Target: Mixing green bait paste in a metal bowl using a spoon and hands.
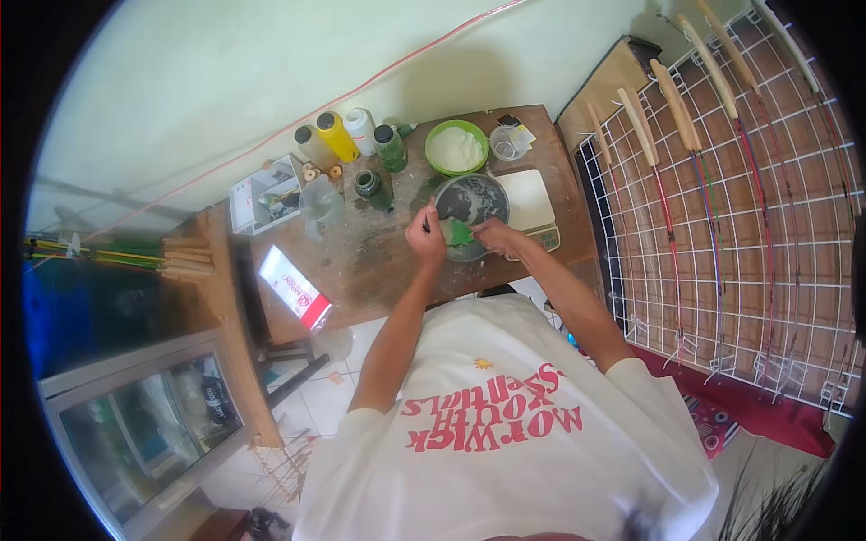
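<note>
A round dark bowl with whitish residue on its inner wall stands near the front edge of the wooden table. My left hand is closed on the bowl's left rim, its thumb up. With my right hand I hold a green scraper inside the bowl, over a pale mass at the near left side. Just behind the bowl is a green bowl heaped with white powder. A white digital scale lies right of the dark bowl, close to my right hand.
Left on the table are a jar, several capped bottles, a clear plastic jug, a white divided box and a printed packet. A clear cup sits behind the scale. A white wire rack borders the right.
</note>
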Motion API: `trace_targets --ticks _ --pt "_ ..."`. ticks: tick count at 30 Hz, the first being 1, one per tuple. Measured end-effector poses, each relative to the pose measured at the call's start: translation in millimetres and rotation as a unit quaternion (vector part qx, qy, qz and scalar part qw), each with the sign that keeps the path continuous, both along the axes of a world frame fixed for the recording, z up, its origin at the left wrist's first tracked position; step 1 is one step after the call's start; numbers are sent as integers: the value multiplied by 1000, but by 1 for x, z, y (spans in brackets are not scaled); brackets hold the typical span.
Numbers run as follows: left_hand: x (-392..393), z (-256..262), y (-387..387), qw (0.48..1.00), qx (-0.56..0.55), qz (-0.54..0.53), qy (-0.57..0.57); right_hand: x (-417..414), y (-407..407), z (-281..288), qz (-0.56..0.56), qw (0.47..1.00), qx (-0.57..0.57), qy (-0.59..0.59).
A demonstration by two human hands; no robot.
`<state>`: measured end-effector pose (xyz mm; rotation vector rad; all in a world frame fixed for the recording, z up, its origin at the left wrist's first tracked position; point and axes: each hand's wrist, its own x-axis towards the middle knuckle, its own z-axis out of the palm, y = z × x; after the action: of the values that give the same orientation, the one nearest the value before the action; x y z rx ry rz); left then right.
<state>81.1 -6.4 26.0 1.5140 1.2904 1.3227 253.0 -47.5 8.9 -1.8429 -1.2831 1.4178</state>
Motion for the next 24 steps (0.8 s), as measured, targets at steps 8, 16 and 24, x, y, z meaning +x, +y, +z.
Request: trace_targets --ticks 8,16,24 --pt "0 16 12 1000 -23 20 5 -28 21 -9 -61 997 -36 16" --pt "-10 -3 6 997 -40 63 20 -4 28 35 -24 982 42 -183" --pt "-22 -10 -1 989 -95 108 37 -7 -1 112 74 918 152 -358"
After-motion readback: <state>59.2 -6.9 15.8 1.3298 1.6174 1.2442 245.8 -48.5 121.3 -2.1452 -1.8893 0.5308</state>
